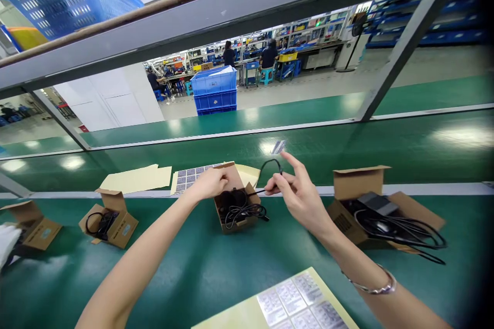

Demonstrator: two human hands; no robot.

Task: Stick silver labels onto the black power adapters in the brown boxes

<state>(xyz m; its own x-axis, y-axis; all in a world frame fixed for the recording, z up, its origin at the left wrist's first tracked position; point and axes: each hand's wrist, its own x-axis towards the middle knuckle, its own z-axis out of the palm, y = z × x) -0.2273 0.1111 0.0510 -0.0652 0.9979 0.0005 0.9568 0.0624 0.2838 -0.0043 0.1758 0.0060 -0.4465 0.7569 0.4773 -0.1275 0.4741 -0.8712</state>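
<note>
In the middle of the green bench stands an open cardboard box (240,225) with black cables (245,212) inside and over its front edge. My left hand (211,183), fingers curled, is at the box's back left by the raised flap; what it holds, if anything, is hidden. To the right of the box my right hand (295,190) pinches a black cable (272,161) between thumb and fingers. A small printed label (278,147) sits at the tip of its raised index finger.
Open boxes with cables stand at the right (349,226), left (119,229) and far left (42,234). A label sheet (304,298) lies in front, another (187,177) behind. A metal frame (247,5) spans above. People are in the background.
</note>
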